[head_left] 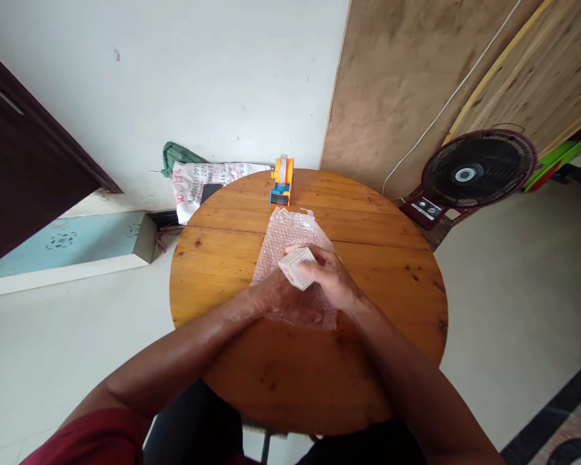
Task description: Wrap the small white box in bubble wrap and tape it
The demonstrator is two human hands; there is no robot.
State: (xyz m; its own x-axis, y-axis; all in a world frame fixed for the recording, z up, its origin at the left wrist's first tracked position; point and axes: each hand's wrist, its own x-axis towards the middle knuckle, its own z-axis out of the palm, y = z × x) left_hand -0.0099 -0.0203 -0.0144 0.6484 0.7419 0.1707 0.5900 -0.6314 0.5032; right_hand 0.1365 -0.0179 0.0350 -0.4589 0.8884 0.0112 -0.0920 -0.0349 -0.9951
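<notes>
My right hand (332, 278) is closed on a small white box (299, 268) with printed markings, thumb on its face. The box is tilted and held above a sheet of clear bubble wrap (290, 226) on the round wooden table (382, 284). Lower down, my left hand (288, 300) rests on the bubble wrap, lying fairly flat. Some of its fingers are hidden beneath the box and my right hand.
An orange and blue tape dispenser (283, 181) stands near the table's far edge. Behind the table lie a printed white sack (188, 187) and a green bag (179, 154). A dark red fan (479, 174) is to the right, a pale blue box (87, 242) to the left.
</notes>
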